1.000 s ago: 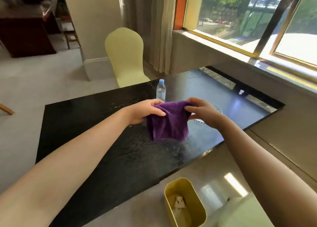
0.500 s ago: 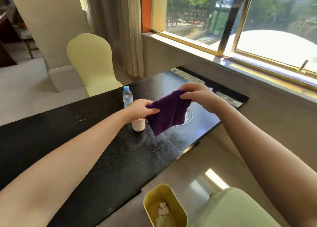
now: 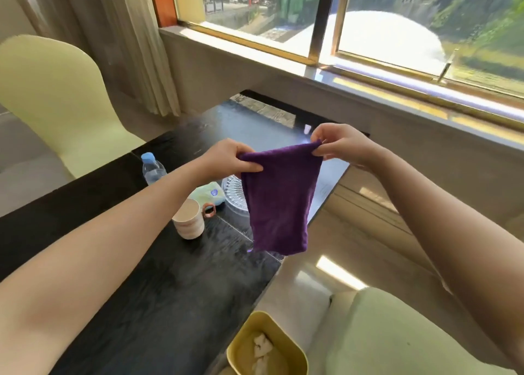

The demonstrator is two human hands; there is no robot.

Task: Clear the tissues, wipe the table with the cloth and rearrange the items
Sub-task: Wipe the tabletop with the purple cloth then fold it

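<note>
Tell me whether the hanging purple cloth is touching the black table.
Cannot tell. In the head view the purple cloth, pinched by the left hand and right hand, overlaps the black table; no gap or contact shows.

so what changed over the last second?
Both hands, left hand and right hand, lifted the purple cloth off the table and spread it by its top corners; it now hangs clear. Grip unchanged. Bottle and mug stayed put.

no legible text, blue label on the tissue pack (image 3: 211, 193) too blurred to read
</note>
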